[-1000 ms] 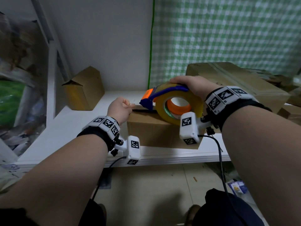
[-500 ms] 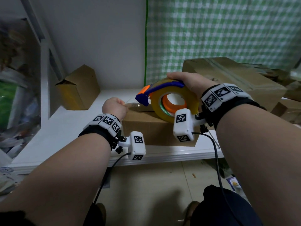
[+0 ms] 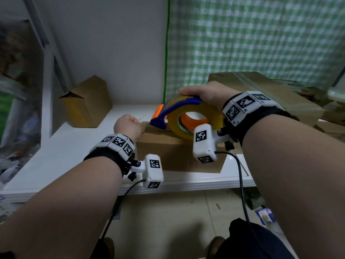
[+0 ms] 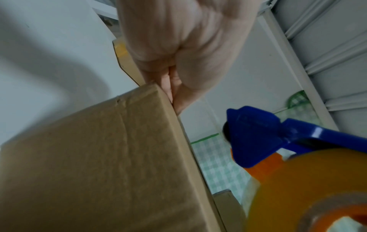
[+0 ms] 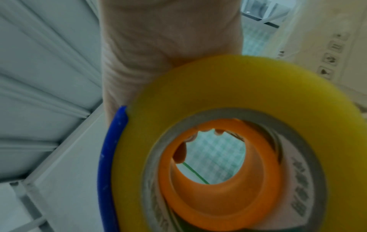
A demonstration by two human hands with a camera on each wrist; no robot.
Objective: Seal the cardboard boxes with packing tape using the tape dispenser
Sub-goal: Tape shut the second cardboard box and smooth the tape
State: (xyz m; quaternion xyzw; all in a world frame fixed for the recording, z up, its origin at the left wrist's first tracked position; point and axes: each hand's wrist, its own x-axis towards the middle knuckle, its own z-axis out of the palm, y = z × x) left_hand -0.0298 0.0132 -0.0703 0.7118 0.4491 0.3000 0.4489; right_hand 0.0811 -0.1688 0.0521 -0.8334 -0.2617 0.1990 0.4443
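Observation:
A small brown cardboard box (image 3: 179,154) lies on the white shelf (image 3: 74,150). My right hand (image 3: 203,92) grips the blue and orange tape dispenser (image 3: 173,107) from above. Its yellow tape roll (image 3: 212,116) rests over the box top, and its blue nose (image 3: 158,123) points left. My left hand (image 3: 128,126) has curled fingers at the box's top left edge. There it pinches the tape end (image 4: 210,113), a faint clear strip running toward the dispenser nose (image 4: 254,136). In the right wrist view the tape roll (image 5: 228,87) and its orange core (image 5: 218,196) fill the frame.
A larger taped box (image 3: 270,96) stands behind my right hand, with more cardboard at the far right. An open, tilted box (image 3: 87,103) sits at the back left of the shelf. A green checked curtain (image 3: 261,38) hangs behind. The floor lies below the shelf's front edge.
The dispenser's nose has dipped slightly toward the box top and edged closer to my left hand. My left hand stays at the box's left end. The view has shifted a little.

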